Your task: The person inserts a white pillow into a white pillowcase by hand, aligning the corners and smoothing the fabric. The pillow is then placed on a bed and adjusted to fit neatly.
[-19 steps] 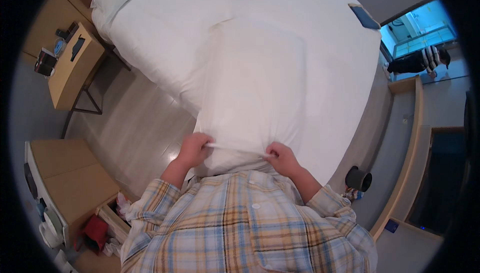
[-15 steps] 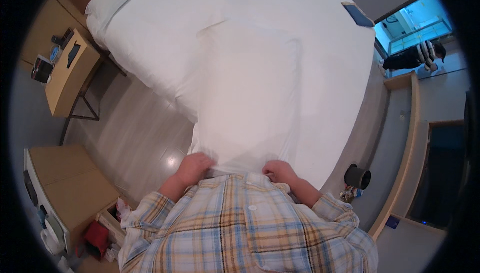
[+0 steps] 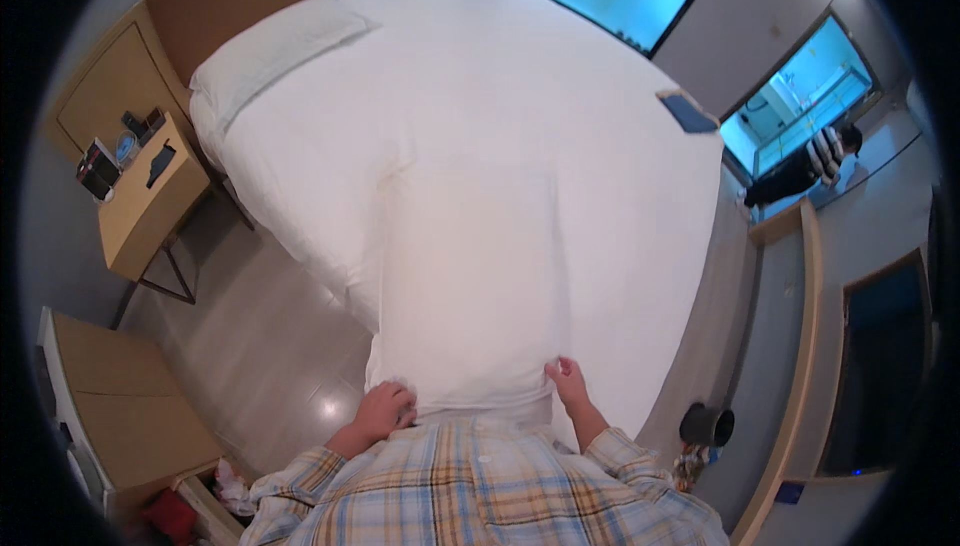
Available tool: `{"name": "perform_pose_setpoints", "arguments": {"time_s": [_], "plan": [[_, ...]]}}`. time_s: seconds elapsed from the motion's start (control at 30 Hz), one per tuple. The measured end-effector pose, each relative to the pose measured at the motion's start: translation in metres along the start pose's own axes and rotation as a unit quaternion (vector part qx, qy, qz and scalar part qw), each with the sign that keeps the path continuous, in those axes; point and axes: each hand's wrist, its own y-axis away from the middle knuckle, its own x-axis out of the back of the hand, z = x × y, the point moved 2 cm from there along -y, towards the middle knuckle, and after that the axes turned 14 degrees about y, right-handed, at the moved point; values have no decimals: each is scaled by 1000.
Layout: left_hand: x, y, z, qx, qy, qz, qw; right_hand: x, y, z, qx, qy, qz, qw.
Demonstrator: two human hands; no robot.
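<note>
A white pillow in its case (image 3: 465, 276) lies in front of me over the near edge of the bed (image 3: 640, 246), its open-looking hem close to my shirt. At the near left corner, my left hand (image 3: 387, 408) is closed with curled fingers on the pillowcase fabric. My right hand (image 3: 568, 383) pinches the case's right side edge, a little farther forward than the left. The near end of the pillowcase is partly hidden by my shirt front.
Another white pillow (image 3: 270, 51) rests by the headboard. A wooden desk (image 3: 160, 216) stands left, a cabinet (image 3: 130, 376) near left. A dark bin (image 3: 706, 424) is on the floor at right. A person (image 3: 810, 166) in stripes bends at far right; a blue-grey cloth (image 3: 687, 113) lies on the bed's edge.
The view has tilted up toward the headboard. My right hand has shifted from the near hem to the pillowcase's right side edge; my left stays at the left corner.
</note>
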Motion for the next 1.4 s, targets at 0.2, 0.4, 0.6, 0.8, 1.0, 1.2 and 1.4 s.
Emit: {"name": "perform_pose_setpoints", "arguments": {"time_s": [0.2,0.4,0.6,0.8,1.0,1.2,1.4], "plan": [[-6,7,-5,10,-39,-1,999,-15,-24,-19,-134,-287,-195,928],[-23,-10,-23,112,-67,-46,990,13,-4,-145,91,-243,-180,949],[-41,-98,15,53,3,-87,995,77,30,-290,308,-15,10,951],[-43,-146,56,-35,89,-88,992,116,44,-321,465,329,188,800],[-26,-108,-25,233,512,157,812,57,38,-185,377,518,-49,766],[-41,-37,-74,340,660,280,609,-24,71,-68,383,456,-235,768],[-47,-14,-84,344,646,305,609,3,50,-67,290,286,-347,845]]}}
